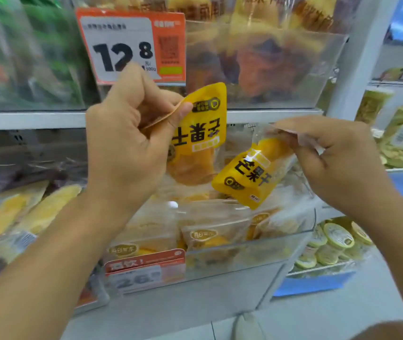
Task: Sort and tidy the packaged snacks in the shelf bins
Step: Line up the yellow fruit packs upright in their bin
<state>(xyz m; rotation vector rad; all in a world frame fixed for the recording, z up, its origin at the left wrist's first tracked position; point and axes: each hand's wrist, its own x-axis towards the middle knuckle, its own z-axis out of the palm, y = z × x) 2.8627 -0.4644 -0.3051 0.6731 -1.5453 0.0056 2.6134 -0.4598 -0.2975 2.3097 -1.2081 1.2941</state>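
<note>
Right now the left hand (132, 133) pinches one yellow snack pack (199, 133) by its edge, and the right hand (337, 163) pinches another pack (249, 177) by its clear end, both above the clear bin (244, 253). Thin pinches might slip, so a pack could drop crooked or miss the bin.

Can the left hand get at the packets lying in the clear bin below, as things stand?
Probably not yet: the left hand already pinches a yellow mango packet. The clear bin is open on top, though, so the path down to the packets looks free.
</note>
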